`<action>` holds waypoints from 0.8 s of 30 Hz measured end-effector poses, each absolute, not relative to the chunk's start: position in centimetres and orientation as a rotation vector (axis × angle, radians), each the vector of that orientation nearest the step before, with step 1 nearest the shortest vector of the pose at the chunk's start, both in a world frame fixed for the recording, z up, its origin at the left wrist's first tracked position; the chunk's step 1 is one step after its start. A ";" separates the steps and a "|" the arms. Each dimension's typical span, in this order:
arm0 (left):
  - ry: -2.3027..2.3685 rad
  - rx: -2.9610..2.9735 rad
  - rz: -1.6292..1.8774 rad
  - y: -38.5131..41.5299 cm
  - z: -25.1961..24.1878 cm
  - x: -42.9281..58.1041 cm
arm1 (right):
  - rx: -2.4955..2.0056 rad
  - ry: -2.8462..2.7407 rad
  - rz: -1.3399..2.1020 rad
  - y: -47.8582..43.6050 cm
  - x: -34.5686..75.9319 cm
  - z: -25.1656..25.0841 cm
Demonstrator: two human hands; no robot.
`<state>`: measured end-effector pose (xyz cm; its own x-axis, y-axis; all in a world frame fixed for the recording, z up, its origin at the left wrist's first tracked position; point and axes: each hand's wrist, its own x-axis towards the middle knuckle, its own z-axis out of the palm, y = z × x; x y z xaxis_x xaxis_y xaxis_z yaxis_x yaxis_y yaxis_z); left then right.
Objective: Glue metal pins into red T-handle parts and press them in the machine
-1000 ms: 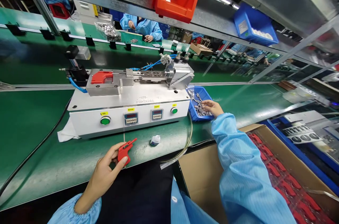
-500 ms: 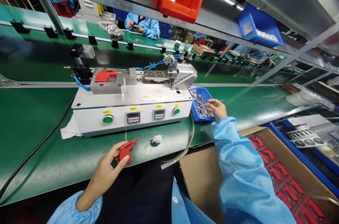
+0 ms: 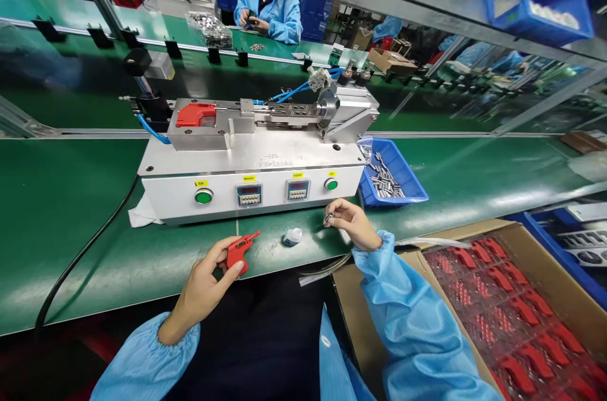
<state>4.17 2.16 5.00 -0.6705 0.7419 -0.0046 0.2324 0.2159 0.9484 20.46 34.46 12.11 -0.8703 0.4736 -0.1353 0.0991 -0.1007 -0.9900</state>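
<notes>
The person's left grip is closing partway, thumb and fingers grasping a red pistol-shaped part by its broad body. The part is looking like moulded plastic, smooth and angular, and its thin barrel-like rod is pointing right and slightly far, above the near edge of the table.

The right grip is pinching a small shiny metal piece between thumb and fingertips; the fingers are hiding much of its shape. This hand is hovering near the right front of the machine, left of a blue plastic bin. Inside that bin, slim silvery pins are lying in a loose heap, glinting and cylindrical.

The machine is showing a flat pale metal top and a white front panel with round green buttons. At its far left, a second red part is sitting in a block of grey metal. Between the two hands, a small whitish bottle is resting on the glossy green table. On the near right, a brown cardboard carton is holding rows of red pieces in clear, shiny plastic.
</notes>
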 end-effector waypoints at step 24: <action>2.054 0.887 1.471 2.4 5.3 4.3 | -0.738 -1.841 2.052 34.1 20.4 10.3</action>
